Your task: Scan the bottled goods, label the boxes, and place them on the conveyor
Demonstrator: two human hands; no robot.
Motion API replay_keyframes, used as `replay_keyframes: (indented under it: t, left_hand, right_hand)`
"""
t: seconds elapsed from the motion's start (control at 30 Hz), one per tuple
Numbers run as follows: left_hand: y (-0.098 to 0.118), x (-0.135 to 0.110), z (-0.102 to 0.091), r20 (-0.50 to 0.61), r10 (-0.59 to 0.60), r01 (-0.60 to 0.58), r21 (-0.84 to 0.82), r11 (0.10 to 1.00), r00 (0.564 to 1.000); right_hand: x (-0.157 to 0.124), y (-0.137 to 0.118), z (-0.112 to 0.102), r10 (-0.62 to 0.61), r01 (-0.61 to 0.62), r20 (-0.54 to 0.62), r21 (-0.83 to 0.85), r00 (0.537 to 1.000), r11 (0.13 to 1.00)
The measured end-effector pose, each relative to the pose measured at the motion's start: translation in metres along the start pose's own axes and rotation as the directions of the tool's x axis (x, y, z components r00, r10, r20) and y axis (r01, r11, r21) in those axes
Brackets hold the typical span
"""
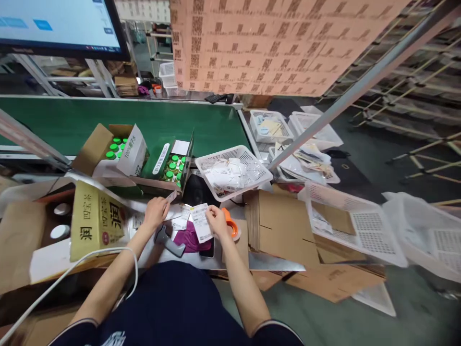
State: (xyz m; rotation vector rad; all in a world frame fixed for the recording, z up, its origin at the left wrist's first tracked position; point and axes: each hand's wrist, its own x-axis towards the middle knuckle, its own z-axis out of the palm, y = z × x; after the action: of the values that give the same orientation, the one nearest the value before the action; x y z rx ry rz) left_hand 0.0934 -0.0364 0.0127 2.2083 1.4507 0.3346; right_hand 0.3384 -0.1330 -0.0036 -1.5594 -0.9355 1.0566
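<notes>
My right hand [217,221] pinches a printed white shipping label [201,223] by its right edge, holding it over a purple cloth [188,239]. My left hand [157,211] is closed on a small pale slip [172,196], whose print I cannot read. Between the hands lie more printed labels [181,220]. A grey handheld scanner [170,241] rests below my left hand, beside the cloth. Just right of my right hand is an orange tape roll [231,224]. A dark flat object partly shows under the cloth's right end.
Open cartons of green-capped bottles [175,168] stand ahead by the green conveyor [216,117]. At left is a yellow-flapped carton [97,216] with white-capped bottles. A white basket [234,194] of packets stands ahead right. Flattened cardboard [281,226] and more baskets fill the right. A cable crosses my left forearm.
</notes>
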Motion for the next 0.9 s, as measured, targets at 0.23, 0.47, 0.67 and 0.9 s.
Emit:
replay_keyframes:
  t: [0.23, 0.47, 0.67, 0.9]
  left_hand:
    - [0.065, -0.019, -0.062, 0.034, 0.248, -0.208, -0.441, 0.873, 0.968]
    - [0.091, -0.015, -0.076, 0.082, 0.356, -0.259, -0.539, 0.801, 0.931]
    - [0.097, -0.012, -0.073, 0.130, 0.328, -0.211, -0.540, 0.815, 0.936]
    - [0.099, -0.011, -0.073, 0.097, 0.297, -0.203, -0.532, 0.822, 0.950]
  right_hand:
    - [-0.001, -0.064, -0.013, -0.098, 0.074, 0.187, 0.132, 0.977, 0.989]
    - [-0.002, -0.081, -0.025, -0.121, 0.112, 0.144, 0.070, 0.982, 0.991]
    - [-0.011, -0.082, -0.032, -0.114, 0.116, 0.097, -0.012, 0.989, 0.993]
    - [-0.019, -0.097, -0.030, -0.033, 0.019, 0.121, 0.112, 0.992, 0.994]
